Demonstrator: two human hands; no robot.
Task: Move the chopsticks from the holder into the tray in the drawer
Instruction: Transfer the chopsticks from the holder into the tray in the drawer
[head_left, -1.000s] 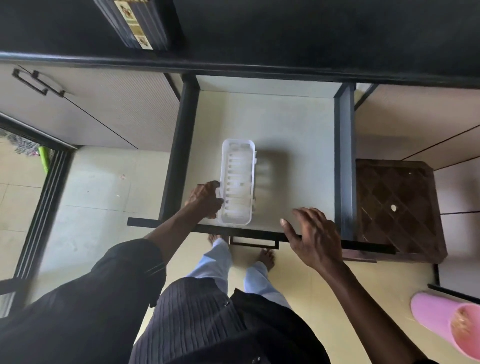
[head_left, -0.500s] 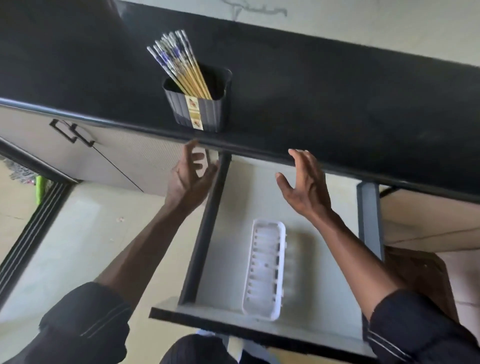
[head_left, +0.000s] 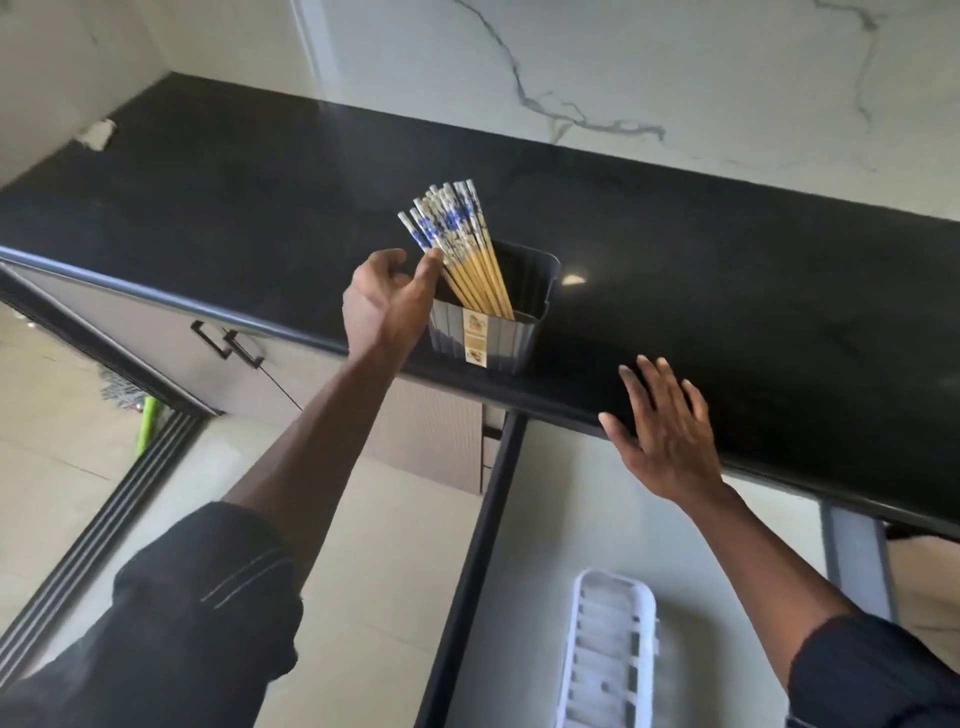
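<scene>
Several yellow chopsticks (head_left: 467, 254) with blue-and-white patterned tops lean left out of a dark ribbed holder (head_left: 498, 332) at the front edge of the black counter. My left hand (head_left: 387, 306) is at the holder's left side, fingers apart, fingertips just touching the chopsticks' left edge without gripping them. My right hand (head_left: 670, 431) hovers open, fingers spread, over the counter's front edge to the right of the holder. Below it, the white slotted tray (head_left: 610, 660) lies empty in the open drawer (head_left: 524, 545).
The black counter (head_left: 727, 270) runs along a white marbled wall. The drawer's dark left rail (head_left: 478, 545) and grey right side (head_left: 852, 561) frame the drawer. Cabinet doors with black handles (head_left: 228, 340) sit to the left, above a tiled floor.
The view has tilted up from the drawer to the counter. Both hands left the tray and drawer front and rose; the left hand now reaches the chopsticks.
</scene>
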